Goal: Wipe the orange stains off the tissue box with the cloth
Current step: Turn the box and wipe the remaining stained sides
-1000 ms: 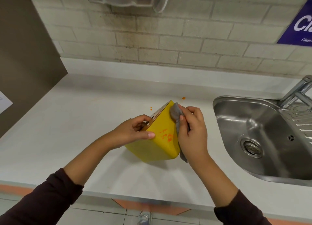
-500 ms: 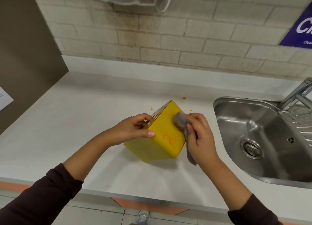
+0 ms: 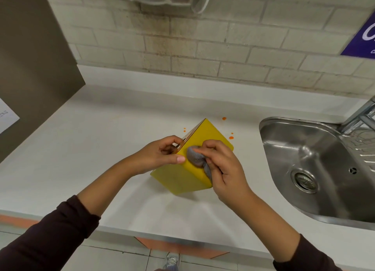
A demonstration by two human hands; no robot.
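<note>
Both forearms are bare, with dark maroon-brown long sleeves pushed up toward the elbows: the left sleeve (image 3: 50, 236) bunches in soft folds, the right sleeve (image 3: 304, 256) ends in a plain cuff. A grey sneaker (image 3: 172, 259) shows below.

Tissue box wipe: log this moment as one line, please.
left hand: steadying tilted tissue box | right hand: pressing cloth on yellow face | counter: orange spots remain
</note>
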